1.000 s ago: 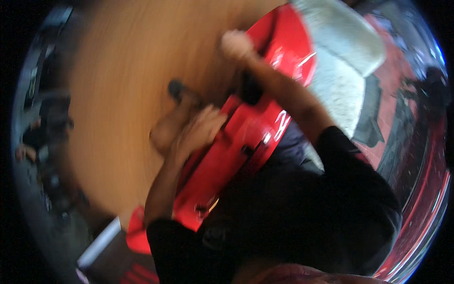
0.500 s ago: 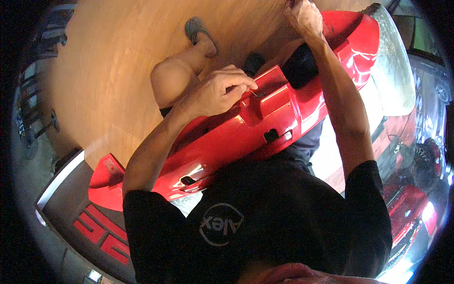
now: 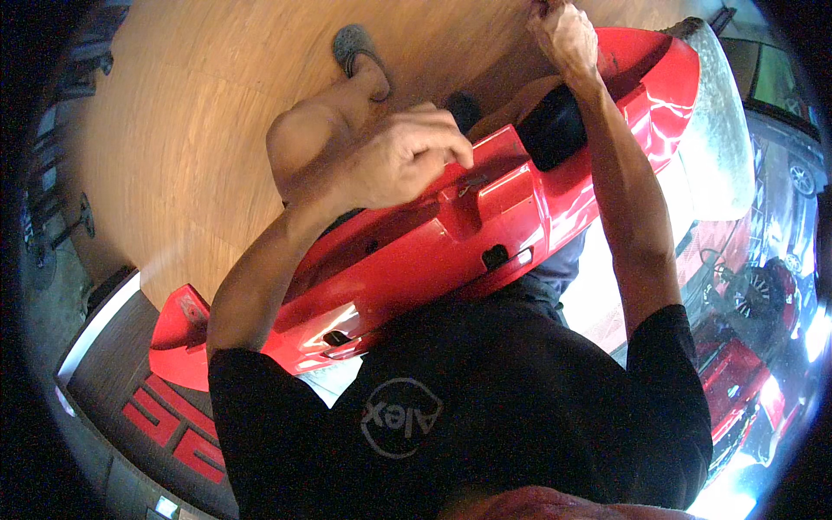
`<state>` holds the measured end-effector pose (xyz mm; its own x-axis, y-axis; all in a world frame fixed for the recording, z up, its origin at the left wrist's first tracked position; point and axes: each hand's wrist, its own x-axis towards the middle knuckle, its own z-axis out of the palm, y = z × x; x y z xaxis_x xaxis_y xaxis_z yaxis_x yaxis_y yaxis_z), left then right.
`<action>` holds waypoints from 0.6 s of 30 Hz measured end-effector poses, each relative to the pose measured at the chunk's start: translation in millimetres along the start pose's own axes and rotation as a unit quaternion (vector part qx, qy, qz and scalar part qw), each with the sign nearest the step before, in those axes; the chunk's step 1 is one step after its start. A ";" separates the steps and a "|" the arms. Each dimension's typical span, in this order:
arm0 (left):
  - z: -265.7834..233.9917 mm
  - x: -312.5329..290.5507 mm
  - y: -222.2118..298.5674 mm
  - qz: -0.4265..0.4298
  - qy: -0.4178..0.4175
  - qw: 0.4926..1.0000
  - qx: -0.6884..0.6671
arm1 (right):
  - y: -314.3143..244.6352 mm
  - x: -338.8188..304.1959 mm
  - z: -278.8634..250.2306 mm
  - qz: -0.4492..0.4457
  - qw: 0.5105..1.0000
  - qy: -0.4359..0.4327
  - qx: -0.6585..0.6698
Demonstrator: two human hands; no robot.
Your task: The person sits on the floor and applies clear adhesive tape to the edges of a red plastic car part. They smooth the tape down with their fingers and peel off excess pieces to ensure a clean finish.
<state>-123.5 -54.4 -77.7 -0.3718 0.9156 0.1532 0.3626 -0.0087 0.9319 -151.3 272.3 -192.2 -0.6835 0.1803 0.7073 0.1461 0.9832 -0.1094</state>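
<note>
Red panel (image 3: 407,264) slants across front of torso (image 3: 511,390), right end farther away. Left hand (image 3: 403,156) over panel's far edge near middle, wrist bent, fingers curled; cannot tell whether pinching. Right arm (image 3: 633,195) outstretched, right hand (image 3: 568,42) fist-like beside far edge, contents unclear.

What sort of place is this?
Probably a car workshop or garage: a large red panel, apparently a bumper, lies beneath the person's arms, and at the right are a spoked wheel and glossy red bodywork.
</note>
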 end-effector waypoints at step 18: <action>29.0 19.7 25.2 -0.131 -0.197 0.936 0.260 | 8.7 6.6 5.5 0.054 0.941 -0.334 0.017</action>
<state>-97.0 -24.9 -60.7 -0.2006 0.9366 -0.2872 0.7082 0.3412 0.6181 -158.5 282.2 -192.3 -0.9645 0.2462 0.0959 0.2257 0.9564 -0.1855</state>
